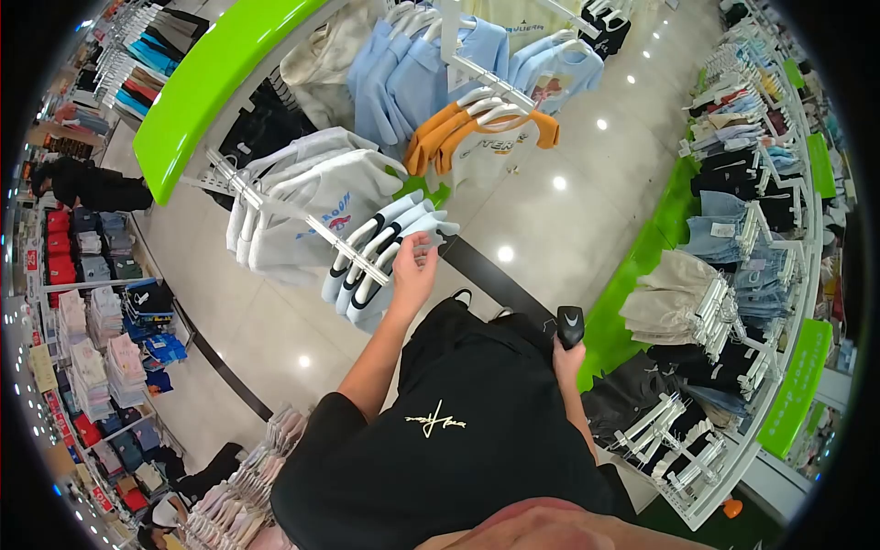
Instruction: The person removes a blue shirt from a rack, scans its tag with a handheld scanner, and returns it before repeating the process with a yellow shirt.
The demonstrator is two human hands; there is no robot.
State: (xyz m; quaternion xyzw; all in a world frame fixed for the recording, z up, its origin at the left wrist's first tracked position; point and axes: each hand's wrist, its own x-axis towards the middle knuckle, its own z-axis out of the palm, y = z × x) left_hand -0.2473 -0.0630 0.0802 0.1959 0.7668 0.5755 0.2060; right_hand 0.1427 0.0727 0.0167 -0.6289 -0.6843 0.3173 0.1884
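My left hand (415, 268) is raised at the end of a white rack arm, its fingers loosely bent and slightly apart. The fingers touch the edge of the front light blue T-shirt (426, 223), one of several on white hangers with black trim at the neck. Low at my right side, my right hand (566, 359) is wrapped round a black handheld scanner (570, 327); its head points up and away from me. White printed sweatshirts (321, 197) hang just left of the T-shirts on the same white rail (312, 223).
Orange-and-white tops (481, 137) and light blue shirts (394, 82) hang farther back under a green rack panel (211, 82). At right, a wall rack holds beige shorts (674, 298) and denim. Folded clothes (92, 367) fill shelves at left. A person in black (96, 186) stands far left.
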